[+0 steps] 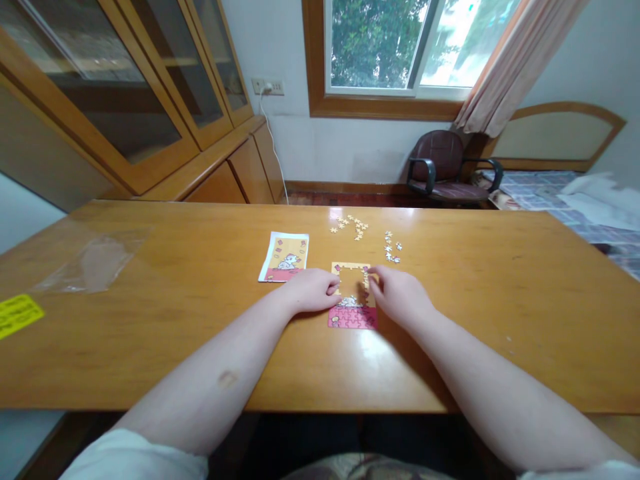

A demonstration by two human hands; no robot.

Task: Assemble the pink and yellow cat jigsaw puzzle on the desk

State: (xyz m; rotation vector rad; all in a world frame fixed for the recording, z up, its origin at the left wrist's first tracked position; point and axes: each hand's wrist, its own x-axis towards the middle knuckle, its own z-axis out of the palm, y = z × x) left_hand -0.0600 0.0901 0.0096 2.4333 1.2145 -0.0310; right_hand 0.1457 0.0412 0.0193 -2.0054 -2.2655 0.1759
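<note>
A partly assembled jigsaw puzzle [352, 318] lies flat on the table before me. Its pink lower rows and yellow border are joined, with a gap showing bare wood in the middle. My left hand [314, 291] rests against the puzzle's left side, fingers curled in at its edge. At the right border is my right hand [400, 291], thumb and fingertips drawn close together; whatever lies between them is too small to make out. Loose yellow puzzle pieces [359, 227] lie beyond the puzzle, and whitish pieces [389, 248] lie farther right.
A picture sheet [287, 259] showing a white cartoon animal lies left of the puzzle. Clear plastic wrapping [103, 261] and a yellow label [20, 315] are on the table's left part. Beyond the wooden table [200, 233] stand a cabinet [200, 143] and an office chair [440, 163].
</note>
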